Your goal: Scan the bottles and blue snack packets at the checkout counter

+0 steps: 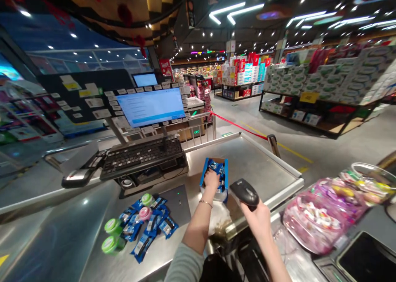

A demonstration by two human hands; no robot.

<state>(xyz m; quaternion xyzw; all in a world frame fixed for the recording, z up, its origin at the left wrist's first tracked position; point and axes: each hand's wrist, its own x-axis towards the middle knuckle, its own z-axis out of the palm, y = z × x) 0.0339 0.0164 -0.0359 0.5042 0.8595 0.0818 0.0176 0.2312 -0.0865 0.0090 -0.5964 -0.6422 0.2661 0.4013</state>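
Observation:
My left hand reaches into an open blue cardboard box of blue snack packets. Its fingers look curled onto a packet, with the fingertips partly hidden. In my right hand is a black handheld barcode scanner, raised just right of the box and pointing toward it. Loose blue packets lie in a pile on the metal counter to the left. Among them sit a pink-lidded round tub and green-lidded round tubs.
Beyond the pile stand a black keyboard and a lit monitor. A raised metal rim edges the counter. At right are pink containers of wrapped sweets and a dark-screened device. A red barrier strap crosses behind.

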